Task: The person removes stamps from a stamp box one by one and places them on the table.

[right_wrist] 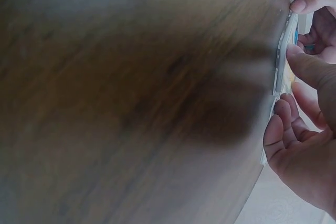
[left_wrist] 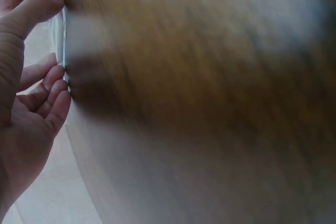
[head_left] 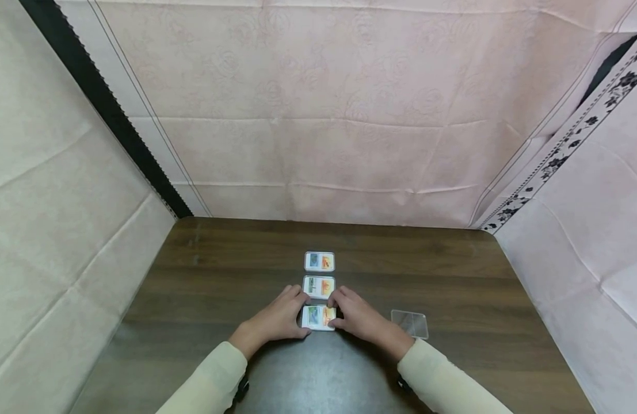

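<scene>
Three flat clear cases with picture cards lie in a column on the table. My left hand (head_left: 279,318) grips the left end of the nearest card case (head_left: 318,318), thumb at its near corner and fingertips by its far corner. At the opposite end, my right hand (head_left: 363,317) holds the same case between thumb and fingers. Just beyond is the middle card case (head_left: 318,286), close to the fingertips of both hands. The farthest card case (head_left: 320,261) lies apart from them. Both wrist views show the case edge-on, low against the tabletop.
A transparent empty plastic lid or tray (head_left: 410,324) lies to the right, beside my right forearm. The brown wooden table (head_left: 235,259) has pale cloth (head_left: 349,115) hanging behind it and at both sides.
</scene>
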### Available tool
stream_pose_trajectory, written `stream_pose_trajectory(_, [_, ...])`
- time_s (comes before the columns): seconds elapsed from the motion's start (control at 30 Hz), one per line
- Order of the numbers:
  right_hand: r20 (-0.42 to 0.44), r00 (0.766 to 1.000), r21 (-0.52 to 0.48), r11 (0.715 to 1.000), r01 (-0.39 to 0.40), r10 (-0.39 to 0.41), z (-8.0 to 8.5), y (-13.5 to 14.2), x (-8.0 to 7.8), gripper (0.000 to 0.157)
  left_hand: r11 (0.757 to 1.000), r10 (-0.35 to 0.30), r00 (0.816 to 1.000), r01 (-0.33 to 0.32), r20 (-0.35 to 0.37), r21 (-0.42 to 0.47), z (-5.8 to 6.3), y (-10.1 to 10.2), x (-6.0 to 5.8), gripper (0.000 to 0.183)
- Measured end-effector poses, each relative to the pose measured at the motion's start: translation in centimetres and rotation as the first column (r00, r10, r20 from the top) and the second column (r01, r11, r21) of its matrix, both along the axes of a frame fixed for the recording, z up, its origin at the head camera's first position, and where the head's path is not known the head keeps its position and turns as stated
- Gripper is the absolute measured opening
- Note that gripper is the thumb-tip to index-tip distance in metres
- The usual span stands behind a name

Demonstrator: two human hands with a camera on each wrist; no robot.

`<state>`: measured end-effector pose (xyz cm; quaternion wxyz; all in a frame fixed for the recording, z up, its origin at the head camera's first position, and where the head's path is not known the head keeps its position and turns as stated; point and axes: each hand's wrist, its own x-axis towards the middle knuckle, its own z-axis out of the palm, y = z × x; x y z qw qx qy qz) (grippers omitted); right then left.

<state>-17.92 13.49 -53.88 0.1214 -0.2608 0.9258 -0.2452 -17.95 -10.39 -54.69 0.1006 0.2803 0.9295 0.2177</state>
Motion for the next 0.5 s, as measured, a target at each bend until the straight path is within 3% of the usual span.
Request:
stream_pose_trajectory(0.33, [0.002, 1.000, -0.064, 0.998, -0.015, 0.015, -0.18, -0.14, -0.22, 0.028, 1.000, 0.003, 1.000, -0.003, 0.017, -0.004, -0.03, -0.02, -0.12, 0.058])
stream_pose_trajectory(0.5, [-0.012, 1.000, -0.109, 0.994, -0.029, 0.028, -0.24, -0.08, -0.28, 0.018, 1.000, -0.003, 1.000, 0.003, 0.005, -0.002, -0.03, 0.05, -0.10, 0.058])
